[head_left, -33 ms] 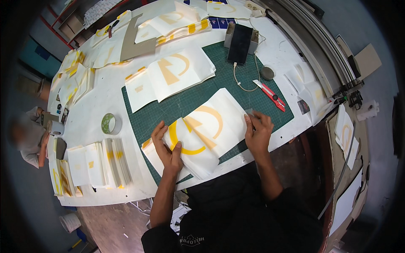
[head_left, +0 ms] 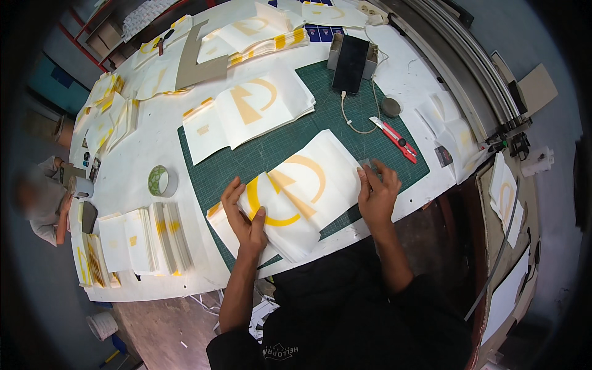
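Your left hand is gripping the left edge of the stack of white sheets printed with yellow arcs, thumb on top. Your right hand is pressing flat on its right edge. The stack is lying on the green cutting mat on the white counter, a red utility knife sitting nearby.

White sticker sheets with yellow arc shapes cover the table; dark phone screen behind.
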Available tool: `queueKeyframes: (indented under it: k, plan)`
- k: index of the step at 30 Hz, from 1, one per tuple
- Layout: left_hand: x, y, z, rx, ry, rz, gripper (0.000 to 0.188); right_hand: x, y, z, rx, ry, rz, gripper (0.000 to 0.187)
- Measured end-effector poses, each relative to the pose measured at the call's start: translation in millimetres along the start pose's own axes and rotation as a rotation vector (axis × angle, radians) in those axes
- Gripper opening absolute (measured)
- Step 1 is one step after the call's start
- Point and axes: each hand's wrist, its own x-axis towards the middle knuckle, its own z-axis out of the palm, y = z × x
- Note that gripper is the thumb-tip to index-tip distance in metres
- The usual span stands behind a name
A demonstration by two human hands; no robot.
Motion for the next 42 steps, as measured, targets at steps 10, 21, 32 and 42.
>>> queueKeyframes:
  k: [10, 21, 32, 42]
  plan:
    - [0, -1, 0, -0.019, -0.003, 0.0, 0.059, -9, -5, 2, 0.126, 0.035, -0.055, 0.014]
    - [0, 2, 0, -0.024, -0.012, -0.019, 0.06, -6, -12, -2, 0.166, -0.01, -0.074, 0.015]
    - [1, 1, 0, -0.019, -0.006, -0.002, 0.059, -8, -27, -2, 0.196, -0.119, -0.19, 0.015]
    - [0, 1, 0, -0.008, 0.0, -0.002, 0.059, -6, -51, -19, 0.831, -0.501, -0.053, 0.02]
